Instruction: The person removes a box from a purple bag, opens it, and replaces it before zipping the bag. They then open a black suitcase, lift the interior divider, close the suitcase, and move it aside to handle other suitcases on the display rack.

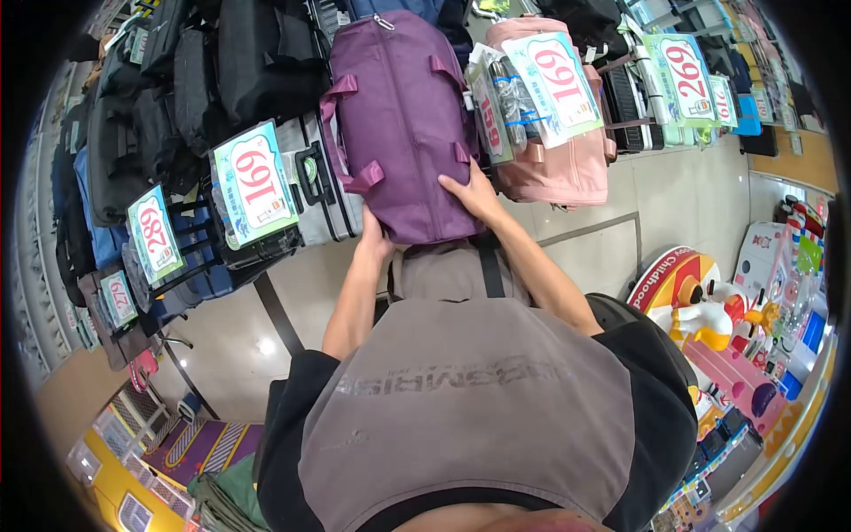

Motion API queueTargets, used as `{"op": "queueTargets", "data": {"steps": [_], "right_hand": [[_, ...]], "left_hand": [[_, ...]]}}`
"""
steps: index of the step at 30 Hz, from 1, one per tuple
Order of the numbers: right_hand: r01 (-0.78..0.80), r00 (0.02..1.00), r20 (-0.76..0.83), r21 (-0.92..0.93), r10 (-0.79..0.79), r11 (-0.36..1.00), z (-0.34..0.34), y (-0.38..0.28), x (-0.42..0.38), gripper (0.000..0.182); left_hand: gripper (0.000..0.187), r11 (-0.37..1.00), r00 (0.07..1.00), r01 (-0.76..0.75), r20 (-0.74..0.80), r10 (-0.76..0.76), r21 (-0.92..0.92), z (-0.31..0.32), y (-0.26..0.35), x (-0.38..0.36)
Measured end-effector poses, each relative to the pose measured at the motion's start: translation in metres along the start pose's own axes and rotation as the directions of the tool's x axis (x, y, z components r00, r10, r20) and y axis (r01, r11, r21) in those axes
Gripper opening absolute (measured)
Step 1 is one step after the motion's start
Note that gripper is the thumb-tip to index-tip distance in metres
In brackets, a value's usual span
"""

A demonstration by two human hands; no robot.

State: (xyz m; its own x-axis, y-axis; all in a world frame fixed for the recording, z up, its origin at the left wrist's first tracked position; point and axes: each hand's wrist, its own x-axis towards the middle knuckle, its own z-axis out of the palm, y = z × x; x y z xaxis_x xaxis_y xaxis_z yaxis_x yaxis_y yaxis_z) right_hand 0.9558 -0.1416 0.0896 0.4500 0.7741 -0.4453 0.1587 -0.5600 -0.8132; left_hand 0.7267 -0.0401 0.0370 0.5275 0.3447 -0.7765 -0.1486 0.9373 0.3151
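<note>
A purple duffel bag [399, 124] with a long zip and purple straps lies lengthwise in front of my body. My left hand [375, 233] and my right hand [474, 193] press on its near end from the two sides. The left one is at the lower left corner, its fingers mostly hidden by the bag. On the other side, my right thumb rests on top of the fabric and the fingers go round the edge near a strap. A pink duffel bag [576, 168] with a 169 price card [554, 84] is just right of the purple one.
Black bags [266, 62] and a silver suitcase [332, 208] stand to the left, with price cards 169 [257, 183] and 289 [156, 235]. A 269 card [681, 80] hangs at the upper right. Colourful children's goods [709, 306] fill the right side.
</note>
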Motion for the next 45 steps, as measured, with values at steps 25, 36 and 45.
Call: {"op": "queueTargets", "data": {"steps": [25,36,45], "right_hand": [[-0.039,0.996,0.071,-0.133,0.049,0.99,-0.272,0.245,-0.083,0.039],[-0.307,0.943,0.078,-0.181,0.325,0.934,-0.426,0.368,-0.045,0.037],[0.032,0.987,-0.161,0.361,0.028,0.932,-0.484,0.169,0.001,0.038]], "left_hand": [[0.046,0.484,0.672,0.511,-0.681,0.291,0.711,-0.051,-0.3,0.03],[0.04,0.604,0.862,0.051,-0.341,0.376,0.795,0.016,-0.357,0.059],[0.025,0.607,0.82,-0.338,-0.091,0.564,0.719,0.288,-0.202,-0.02]]}}
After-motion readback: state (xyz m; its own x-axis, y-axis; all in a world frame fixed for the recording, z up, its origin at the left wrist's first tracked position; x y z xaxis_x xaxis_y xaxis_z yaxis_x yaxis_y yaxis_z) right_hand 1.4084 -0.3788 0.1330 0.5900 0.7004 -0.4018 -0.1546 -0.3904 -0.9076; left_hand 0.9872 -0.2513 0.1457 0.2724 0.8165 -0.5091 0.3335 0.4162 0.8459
